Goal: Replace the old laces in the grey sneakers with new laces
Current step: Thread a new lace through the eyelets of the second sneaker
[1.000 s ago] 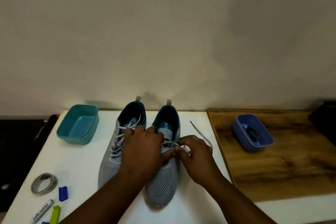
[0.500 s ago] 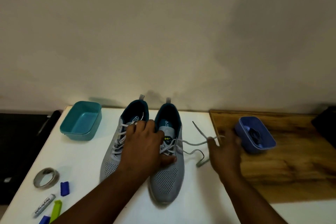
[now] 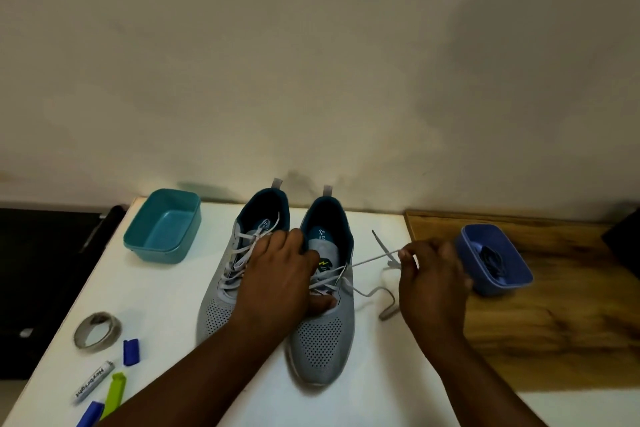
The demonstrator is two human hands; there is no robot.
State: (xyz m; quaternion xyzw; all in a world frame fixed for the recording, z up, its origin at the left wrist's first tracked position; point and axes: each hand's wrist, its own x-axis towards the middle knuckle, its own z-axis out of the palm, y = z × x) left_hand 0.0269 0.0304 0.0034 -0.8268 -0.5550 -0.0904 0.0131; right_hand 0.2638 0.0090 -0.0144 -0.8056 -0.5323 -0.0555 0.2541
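Two grey sneakers with teal linings stand side by side on the white table, toes toward me. My left hand [image 3: 282, 279] grips the right sneaker [image 3: 322, 340] across its lacing, thumb curled onto the upper. The left sneaker [image 3: 221, 302] is still laced with a pale grey lace. My right hand [image 3: 431, 282] pinches the right sneaker's grey lace [image 3: 372, 258], drawn taut to the right of the shoe. A loose stretch of that lace curls on the table below it. A blue tub [image 3: 495, 263] with dark laces [image 3: 491, 258] inside sits just right of my right hand.
An empty teal tub [image 3: 162, 225] stands at the back left. A tape roll [image 3: 97, 326], a marker [image 3: 94, 381], a blue cap [image 3: 131, 352] and a green clip [image 3: 116, 392] lie at the front left. A wooden board [image 3: 554, 315] covers the right side.
My right hand has pulled the lace out of the right sneaker's eyelets, moving from the shoe rightward toward the blue tub. The left hand stayed on the shoe.
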